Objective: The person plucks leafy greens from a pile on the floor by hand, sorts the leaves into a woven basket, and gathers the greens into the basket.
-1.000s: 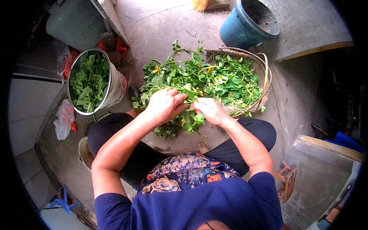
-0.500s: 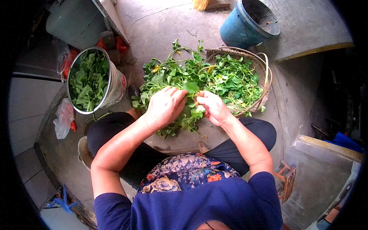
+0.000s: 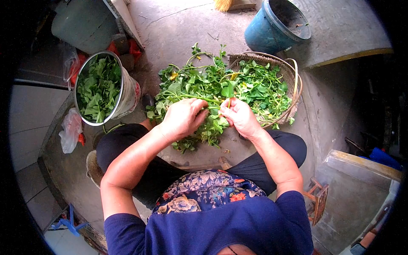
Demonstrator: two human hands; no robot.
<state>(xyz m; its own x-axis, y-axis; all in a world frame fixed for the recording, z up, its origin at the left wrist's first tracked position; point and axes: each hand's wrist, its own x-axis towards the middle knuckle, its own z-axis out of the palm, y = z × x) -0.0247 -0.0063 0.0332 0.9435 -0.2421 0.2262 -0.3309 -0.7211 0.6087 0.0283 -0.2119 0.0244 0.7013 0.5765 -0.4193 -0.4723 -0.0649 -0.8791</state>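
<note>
My left hand (image 3: 183, 119) is closed around a green vine stem above a heap of leafy vines (image 3: 191, 80) on the floor. Just to its right, my right hand (image 3: 241, 118) pinches the stalk of a single green leaf (image 3: 228, 90), which stands up above the fingertips. Both hands are close together, with a small gap between them. A woven basket (image 3: 296, 87) at the right holds more vines and leaves, and the heap runs up against it. On the left, a white bucket (image 3: 131, 95) with a metal-looking rim contains loose green leaves.
A blue bucket (image 3: 262, 32) stands beyond the basket, near a broom (image 3: 222, 4). A plastic bag (image 3: 71, 132) lies left of the white bucket. A small wooden stool (image 3: 319, 205) is at the lower right. My bent legs flank the heap.
My right hand has moved slightly right, away from the left hand. The leaf at its fingertips has shifted right and now stands upright. My left hand has barely moved.
</note>
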